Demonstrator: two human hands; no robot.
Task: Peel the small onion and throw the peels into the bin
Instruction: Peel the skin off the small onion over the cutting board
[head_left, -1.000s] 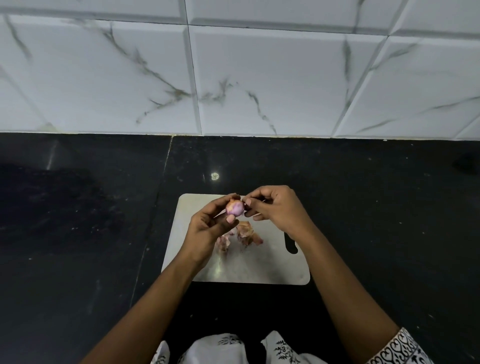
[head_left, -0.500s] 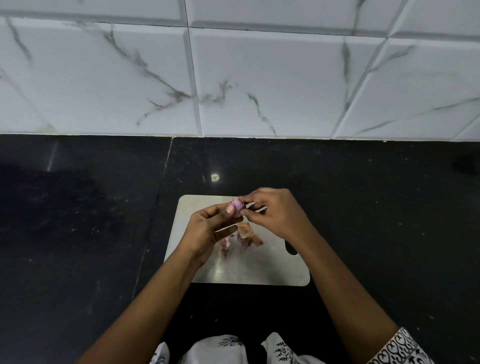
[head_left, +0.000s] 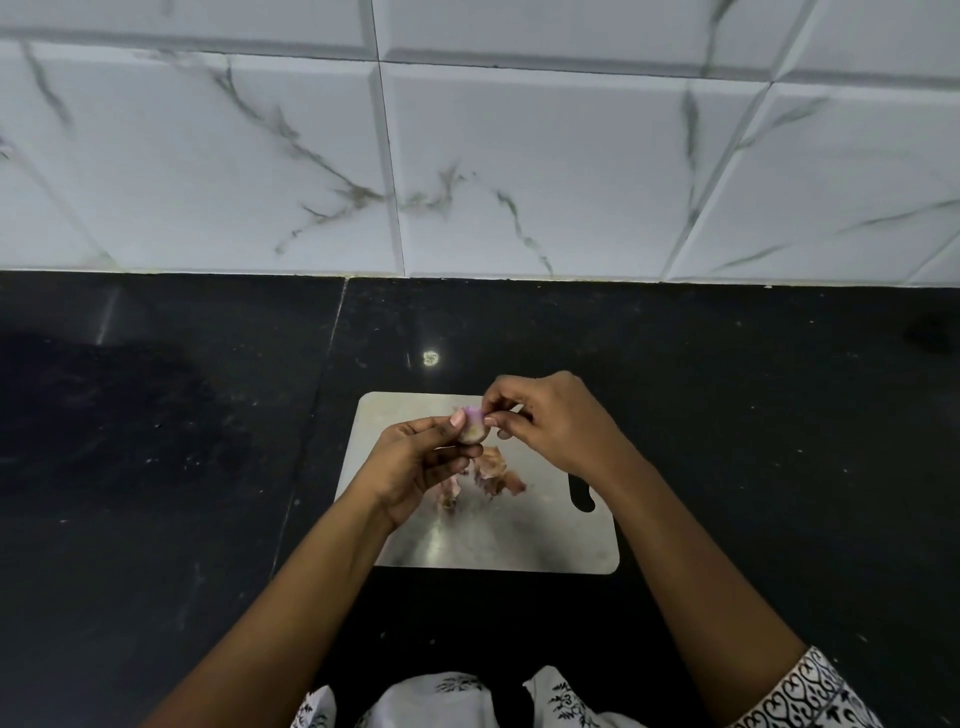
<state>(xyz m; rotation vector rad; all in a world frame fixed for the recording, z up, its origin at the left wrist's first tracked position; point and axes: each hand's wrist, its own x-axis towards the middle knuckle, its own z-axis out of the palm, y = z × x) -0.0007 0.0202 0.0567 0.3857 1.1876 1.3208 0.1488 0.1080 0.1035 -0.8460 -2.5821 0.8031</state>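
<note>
A small pinkish-purple onion is held above a steel cutting board. My left hand grips it from below and the left with thumb and fingers. My right hand pinches at the onion's right side with thumb and fingertips; whether it holds a strip of skin is too small to tell. Several brownish-pink peels lie on the board beneath my hands, partly hidden by my left hand. No bin is in view.
The board lies on a black stone counter that runs to a white marble-tiled wall at the back. The board has a dark handle slot on its right side. My patterned white clothing shows at the bottom edge.
Both hands have turned the onion between the fingers, so its paler side now faces up. The hands stay over the same spot above the board, and the peels on it have not moved.
</note>
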